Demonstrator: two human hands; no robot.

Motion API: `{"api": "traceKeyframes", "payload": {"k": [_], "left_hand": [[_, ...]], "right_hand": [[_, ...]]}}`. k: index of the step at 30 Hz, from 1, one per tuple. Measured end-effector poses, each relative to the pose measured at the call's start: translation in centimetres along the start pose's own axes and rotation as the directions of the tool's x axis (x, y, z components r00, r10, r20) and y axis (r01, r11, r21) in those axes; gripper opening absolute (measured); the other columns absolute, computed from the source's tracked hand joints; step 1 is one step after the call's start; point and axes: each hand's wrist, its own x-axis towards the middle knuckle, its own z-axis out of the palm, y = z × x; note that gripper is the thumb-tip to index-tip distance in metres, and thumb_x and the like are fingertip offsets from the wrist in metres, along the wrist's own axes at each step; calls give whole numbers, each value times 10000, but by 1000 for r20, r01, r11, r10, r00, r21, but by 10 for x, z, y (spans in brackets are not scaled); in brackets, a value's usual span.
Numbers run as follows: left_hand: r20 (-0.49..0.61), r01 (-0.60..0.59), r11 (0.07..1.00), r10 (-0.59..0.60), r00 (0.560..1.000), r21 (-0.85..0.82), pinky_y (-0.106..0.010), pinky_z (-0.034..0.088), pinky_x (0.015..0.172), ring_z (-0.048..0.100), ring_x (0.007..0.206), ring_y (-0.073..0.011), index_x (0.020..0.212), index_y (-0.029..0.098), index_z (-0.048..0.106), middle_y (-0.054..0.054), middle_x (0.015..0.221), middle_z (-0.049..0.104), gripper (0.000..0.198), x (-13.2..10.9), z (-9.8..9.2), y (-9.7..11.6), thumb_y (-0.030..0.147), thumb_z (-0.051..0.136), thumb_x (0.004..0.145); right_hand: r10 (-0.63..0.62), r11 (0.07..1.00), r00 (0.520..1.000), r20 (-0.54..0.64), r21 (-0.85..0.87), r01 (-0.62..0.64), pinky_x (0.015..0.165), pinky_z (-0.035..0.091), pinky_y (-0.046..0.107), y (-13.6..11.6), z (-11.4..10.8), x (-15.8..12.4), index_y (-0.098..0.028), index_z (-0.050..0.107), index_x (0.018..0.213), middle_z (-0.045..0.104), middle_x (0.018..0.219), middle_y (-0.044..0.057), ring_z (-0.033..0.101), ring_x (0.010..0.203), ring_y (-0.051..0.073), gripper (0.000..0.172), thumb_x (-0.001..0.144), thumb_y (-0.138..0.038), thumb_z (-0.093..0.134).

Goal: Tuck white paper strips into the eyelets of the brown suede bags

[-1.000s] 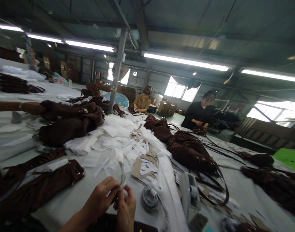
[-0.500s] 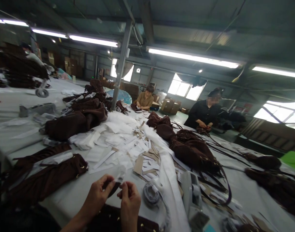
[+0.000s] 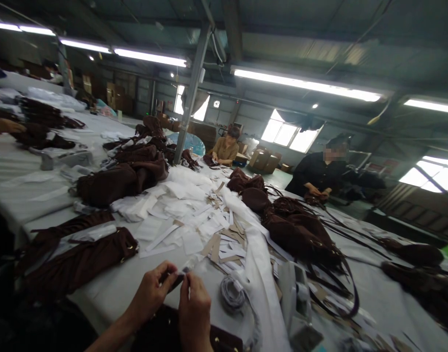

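Low in the middle, my left hand and my right hand meet with fingertips almost touching. Both pinch a short dark strap, whose ends are partly hidden by my fingers. A scrap of clear plastic film sticks out just beyond the fingertips; whether it is fixed to the strap I cannot tell. Under my wrists lies a dark brown bag with small gold-coloured metal fittings. Right of my right hand rests a coiled grey strip.
Brown bags with long straps lie at right, more brown pieces at left. Paper and card scraps cover the middle of the white table. A tape dispenser stands at right. Two co-workers work across the table; a post rises behind.
My fingertips have come closer together on the strap, and the clear film now lies beyond them instead of standing up between them. The view has shifted slightly left.
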Motion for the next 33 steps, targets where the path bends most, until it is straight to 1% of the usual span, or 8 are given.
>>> {"api": "traceKeyframes", "payload": {"k": [5, 10, 13, 15, 19, 22, 29, 33], "left_hand": [[-80, 10, 999, -13, 997, -40, -255, 483, 653, 594, 689, -173, 807, 176, 613, -6, 711, 635, 228, 5, 0, -8, 398, 563, 807], [-154, 79, 996, -85, 984, -44, -274, 494, 679, 623, 724, -183, 950, 155, 647, -53, 857, 694, 326, 9, -27, -19, 424, 565, 785], [-95, 149, 986, -141, 985, 79, -263, 483, 650, 625, 705, -193, 944, 180, 698, -55, 858, 721, 364, -5, -47, -29, 477, 596, 761], [12, 147, 984, -149, 989, 101, -244, 474, 641, 628, 707, -193, 891, 210, 722, -35, 820, 728, 316, -21, -53, -37, 471, 615, 748], [215, 255, 967, -243, 946, -28, -203, 421, 497, 566, 554, -137, 928, 206, 687, -7, 763, 680, 332, -45, -48, -46, 476, 527, 819], [186, 335, 934, -309, 933, -127, -187, 364, 421, 503, 481, -106, 963, 180, 622, 3, 754, 643, 337, -48, -38, -43, 471, 534, 818], [59, 210, 976, -207, 977, -61, -206, 392, 520, 555, 613, -139, 763, 167, 599, 19, 676, 626, 165, -39, -32, -33, 332, 592, 754], [133, 311, 923, -287, 949, -226, -214, 411, 476, 551, 525, -125, 905, 180, 563, 33, 666, 601, 306, -38, -33, -45, 448, 592, 761]], "right_hand": [[-175, 930, 971, 162, -296, 217, 565, 428, 283, -14, 13, -1, -190, 611, 823, 631, 668, 39, 613, 602, 202, 290, 828, 19, 409], [-89, 942, 940, 328, -280, 187, 543, 383, 265, -9, 8, 2, -203, 566, 789, 648, 702, 24, 627, 616, 192, 234, 850, -9, 448], [-50, 948, 926, 374, -274, 162, 559, 364, 265, -1, 2, 6, -211, 554, 822, 661, 748, 25, 645, 660, 192, 205, 919, -92, 418], [-38, 947, 918, 395, -280, 160, 552, 344, 271, 1, 0, 9, -216, 552, 840, 663, 736, 19, 652, 661, 194, 210, 944, -124, 394], [-43, 926, 889, 457, -316, 207, 536, 316, 284, -2, -2, 22, -214, 550, 840, 672, 717, 22, 662, 649, 200, 210, 938, -106, 398], [-51, 892, 860, 508, -364, 268, 522, 303, 286, -12, -2, 30, -209, 550, 826, 673, 690, 23, 663, 629, 203, 245, 870, -6, 421], [-277, 851, 793, 542, -246, 465, 601, 382, 305, -28, 8, 1, -199, 608, 878, 698, 721, 54, 671, 674, 224, 279, 769, 26, 484], [-134, 890, 775, 618, -269, 369, 483, 315, 278, -18, 9, 6, -219, 592, 796, 662, 609, 2, 650, 543, 193, 207, 825, -34, 505]]}}
